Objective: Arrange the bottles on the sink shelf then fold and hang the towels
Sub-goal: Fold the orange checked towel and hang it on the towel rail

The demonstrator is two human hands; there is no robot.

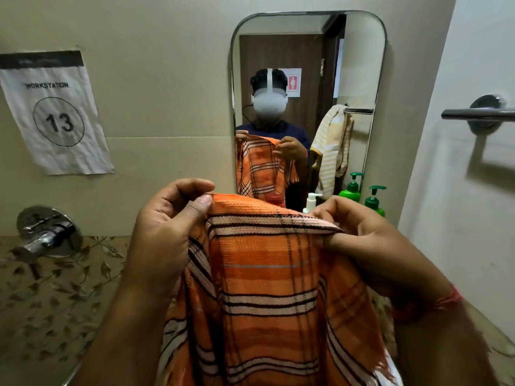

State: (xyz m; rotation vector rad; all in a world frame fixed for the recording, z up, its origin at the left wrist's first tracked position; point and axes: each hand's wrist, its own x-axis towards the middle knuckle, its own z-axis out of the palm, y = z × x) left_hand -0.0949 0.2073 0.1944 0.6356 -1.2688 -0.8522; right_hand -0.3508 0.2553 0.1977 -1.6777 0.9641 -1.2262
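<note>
An orange towel [267,288] with black and white stripes hangs in front of me, held up by its top edge. My left hand [167,232] pinches the towel's upper left corner between thumb and fingers. My right hand [359,238] pinches the upper right part of the same edge. Behind the towel stand a green pump bottle [374,201] and a white pump bottle [310,201], mostly hidden. The sink shelf under them is covered by the towel.
A mirror [306,65] on the wall reflects a yellow striped towel on a rail. A steel towel bar [479,114] juts from the right wall. A tap [44,235] sits on the left wall under a paper sign [55,112].
</note>
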